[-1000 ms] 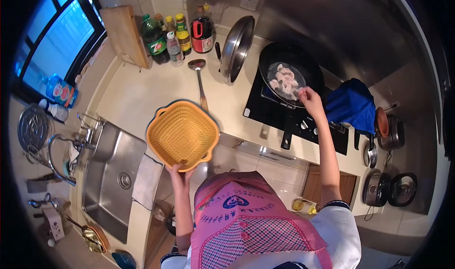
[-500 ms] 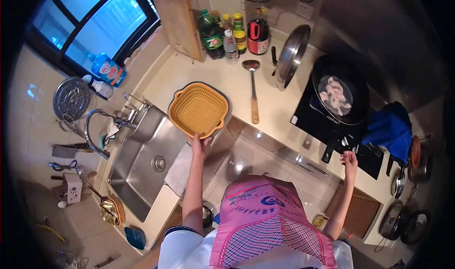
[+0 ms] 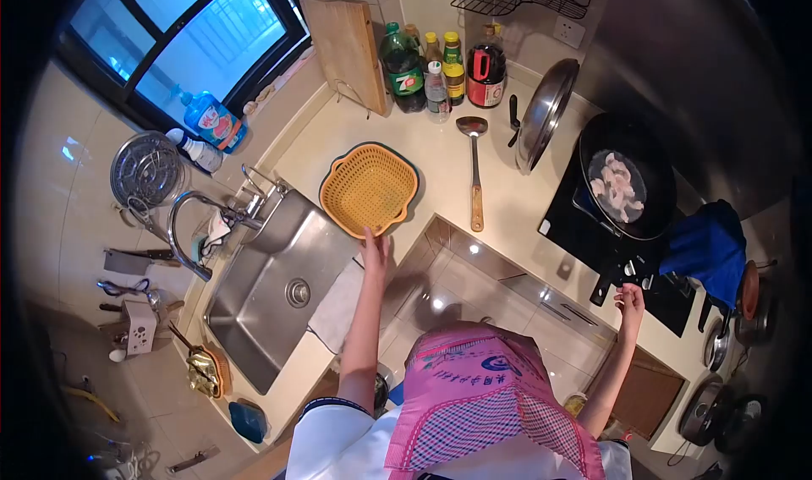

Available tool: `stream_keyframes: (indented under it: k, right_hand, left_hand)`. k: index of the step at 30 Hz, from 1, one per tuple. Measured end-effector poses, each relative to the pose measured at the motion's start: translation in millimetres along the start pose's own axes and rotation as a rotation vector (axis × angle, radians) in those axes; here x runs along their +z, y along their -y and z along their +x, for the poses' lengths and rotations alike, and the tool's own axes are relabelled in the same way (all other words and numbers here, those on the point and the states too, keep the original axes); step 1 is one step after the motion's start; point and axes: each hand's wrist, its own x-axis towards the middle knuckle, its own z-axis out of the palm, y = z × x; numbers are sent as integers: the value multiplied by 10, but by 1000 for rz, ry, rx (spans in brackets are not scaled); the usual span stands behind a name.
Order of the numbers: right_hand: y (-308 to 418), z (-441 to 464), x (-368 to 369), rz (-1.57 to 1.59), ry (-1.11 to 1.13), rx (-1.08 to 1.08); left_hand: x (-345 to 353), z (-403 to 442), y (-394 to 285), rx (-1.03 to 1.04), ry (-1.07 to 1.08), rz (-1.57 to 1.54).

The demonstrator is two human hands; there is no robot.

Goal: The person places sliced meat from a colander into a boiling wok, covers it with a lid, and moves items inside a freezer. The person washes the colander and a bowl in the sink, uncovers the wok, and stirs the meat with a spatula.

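Observation:
A yellow-orange perforated basket [image 3: 370, 191] with a dark outer rim sits on the counter right of the sink. My left hand [image 3: 375, 250] grips its near edge; the fingers beneath are hidden. At the stove's front edge, my right hand [image 3: 630, 298] has its fingers bent together, close to the silver knobs [image 3: 629, 268] and the end of the wok handle [image 3: 600, 290]. Whether anything is between those fingertips I cannot make out. Pale pieces of meat [image 3: 617, 188] lie in the black wok [image 3: 660, 163] on the black stove [image 3: 554, 218].
A ladle [image 3: 475, 171] lies on the counter, beside a lid [image 3: 548, 116] standing on edge. Several bottles [image 3: 404, 70] and a cutting board [image 3: 345, 53] are at the back. The steel sink [image 3: 271, 328] has a cloth [image 3: 337, 307] on its edge. A blue cloth [image 3: 710, 247] hangs right.
The view has shifted, so most things appear further right and lower. My left hand has moved the basket slightly back on the counter. My right hand stays by the stove front.

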Motion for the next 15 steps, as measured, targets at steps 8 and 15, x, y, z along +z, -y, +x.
stream_keyframes:
  k: [8,15]
  right_hand:
    - [-154,-670,-162,107,-247,57]
    - [-803,-1463,-556,166,-477,262]
  left_hand:
    - [821,-1082,848,-649,374,417]
    - [2080,-304,808,-262,732,608]
